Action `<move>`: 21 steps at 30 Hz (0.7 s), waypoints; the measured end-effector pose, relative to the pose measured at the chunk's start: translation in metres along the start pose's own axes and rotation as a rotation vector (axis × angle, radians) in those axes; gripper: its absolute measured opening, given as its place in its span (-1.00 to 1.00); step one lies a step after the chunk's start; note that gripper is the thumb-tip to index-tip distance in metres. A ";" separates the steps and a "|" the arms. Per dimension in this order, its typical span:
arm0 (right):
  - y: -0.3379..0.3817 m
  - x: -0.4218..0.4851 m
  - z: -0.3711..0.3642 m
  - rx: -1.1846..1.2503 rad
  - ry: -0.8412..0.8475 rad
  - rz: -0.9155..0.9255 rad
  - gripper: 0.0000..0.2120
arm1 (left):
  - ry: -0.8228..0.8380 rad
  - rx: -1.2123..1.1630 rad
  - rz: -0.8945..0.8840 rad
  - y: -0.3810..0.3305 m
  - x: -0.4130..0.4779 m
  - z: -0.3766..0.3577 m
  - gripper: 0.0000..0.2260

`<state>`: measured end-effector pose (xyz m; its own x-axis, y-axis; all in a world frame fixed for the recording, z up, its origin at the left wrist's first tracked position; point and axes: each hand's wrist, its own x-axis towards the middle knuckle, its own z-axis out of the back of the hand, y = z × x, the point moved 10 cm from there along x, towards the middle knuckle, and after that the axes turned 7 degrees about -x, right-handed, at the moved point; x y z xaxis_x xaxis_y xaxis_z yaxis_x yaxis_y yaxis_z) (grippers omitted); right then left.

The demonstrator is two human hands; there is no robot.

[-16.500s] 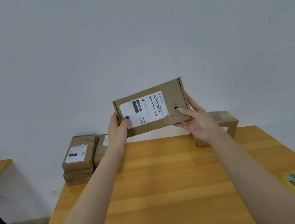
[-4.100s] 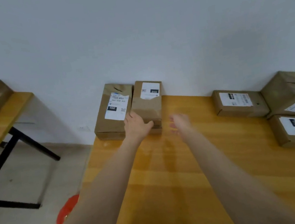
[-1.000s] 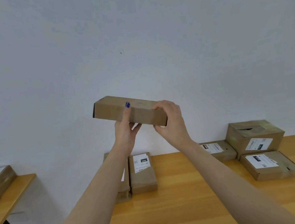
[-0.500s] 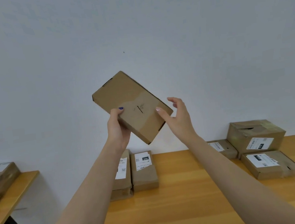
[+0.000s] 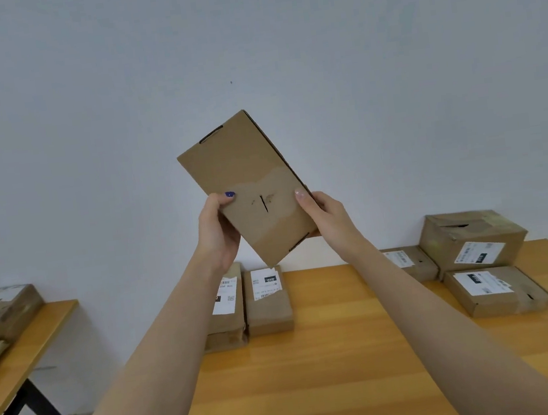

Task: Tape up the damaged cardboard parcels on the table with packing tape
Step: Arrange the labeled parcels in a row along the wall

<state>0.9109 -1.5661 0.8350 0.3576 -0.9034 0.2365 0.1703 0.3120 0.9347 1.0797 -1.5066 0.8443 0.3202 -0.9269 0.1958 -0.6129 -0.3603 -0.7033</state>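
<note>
I hold a flat brown cardboard parcel up in front of the wall, tilted, its plain broad face toward me. A short dark slit sits in a paler patch on its lower half. My left hand grips its lower left edge, thumb on the face. My right hand grips the lower right edge. No packing tape is in view.
The wooden table lies below. Two labelled parcels stand side by side at its back left, and three more parcels sit at the back right. A second table with boxes stands to the left.
The parcel has been turned more upright and its slit face now squarely faces me. My right hand, loose half a second ago, has closed on the right edge.
</note>
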 end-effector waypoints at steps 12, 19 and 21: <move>-0.028 -0.019 0.005 -0.203 -0.014 0.076 -0.53 | -0.073 0.240 0.001 0.025 -0.009 0.036 -0.81; -0.051 -0.026 0.027 0.143 -0.085 -0.058 -0.57 | -0.238 0.066 0.123 0.061 -0.010 0.060 -0.76; -0.067 -0.032 0.038 0.257 -0.113 -0.126 -0.54 | -0.306 0.013 0.165 0.078 -0.014 0.071 -0.71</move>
<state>0.8531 -1.5696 0.7752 0.2412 -0.9618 0.1293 -0.0358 0.1243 0.9916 1.0784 -1.5145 0.7381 0.4203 -0.8974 -0.1343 -0.6660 -0.2046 -0.7174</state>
